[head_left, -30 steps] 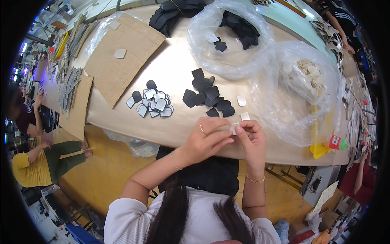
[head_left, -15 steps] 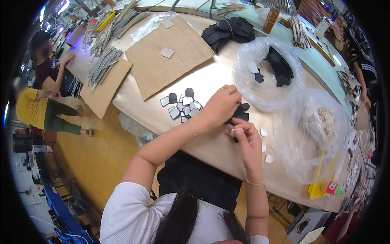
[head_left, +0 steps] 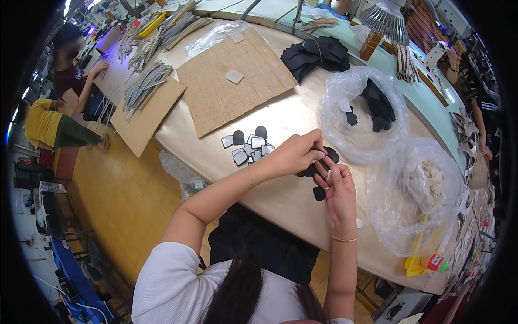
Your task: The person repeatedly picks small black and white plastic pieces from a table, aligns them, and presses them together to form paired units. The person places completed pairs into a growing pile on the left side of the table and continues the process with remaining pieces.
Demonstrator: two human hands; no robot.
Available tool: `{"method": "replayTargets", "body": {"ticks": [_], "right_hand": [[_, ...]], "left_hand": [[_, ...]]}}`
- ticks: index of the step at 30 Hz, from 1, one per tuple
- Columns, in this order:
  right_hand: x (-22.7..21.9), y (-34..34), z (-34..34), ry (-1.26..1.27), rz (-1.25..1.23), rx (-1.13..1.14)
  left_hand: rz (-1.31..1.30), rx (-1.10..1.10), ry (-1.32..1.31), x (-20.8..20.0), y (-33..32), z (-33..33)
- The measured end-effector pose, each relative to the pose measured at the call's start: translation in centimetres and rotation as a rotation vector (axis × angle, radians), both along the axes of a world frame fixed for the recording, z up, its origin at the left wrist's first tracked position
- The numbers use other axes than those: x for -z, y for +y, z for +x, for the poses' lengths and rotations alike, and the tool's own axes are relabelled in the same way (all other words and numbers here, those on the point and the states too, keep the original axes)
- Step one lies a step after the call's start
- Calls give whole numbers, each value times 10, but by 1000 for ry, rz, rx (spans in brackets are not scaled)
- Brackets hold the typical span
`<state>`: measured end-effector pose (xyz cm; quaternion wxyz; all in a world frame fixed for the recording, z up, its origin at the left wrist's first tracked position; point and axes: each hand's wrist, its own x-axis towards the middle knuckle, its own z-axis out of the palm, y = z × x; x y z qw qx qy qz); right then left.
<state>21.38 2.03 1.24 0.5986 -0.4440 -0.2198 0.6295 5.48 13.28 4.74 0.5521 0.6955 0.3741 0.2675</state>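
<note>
Head view: right hand (head_left: 341,197) pinching white tab (head_left: 329,175), right of centre; left hand (head_left: 300,153) beside it, grip can't tell. Upper-right clear bag (head_left: 362,147): black pieces (head_left: 376,107); lower clear bag (head_left: 389,217): cream pieces (head_left: 432,177). Red-labelled bottle (head_left: 435,263) lower right.

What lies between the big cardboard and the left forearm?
In the head view, a loose pile of small black and pale pieces lies on the table between the big cardboard and the left forearm.
</note>
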Motion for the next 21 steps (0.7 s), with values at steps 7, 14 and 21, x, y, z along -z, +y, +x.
{"method": "replayTargets", "body": {"ticks": [7, 14, 21], "right_hand": [[-8, -3, 20, 177, 170, 10], [-24, -73, 28, -288, 5, 183], [-14, -123, -1, -355, -286, 219]], "left_hand": [[336, -45, 41, -18, -31, -18], [737, 286, -23, 40, -124, -27], [844, 276, 141, 54, -145, -41]]}}
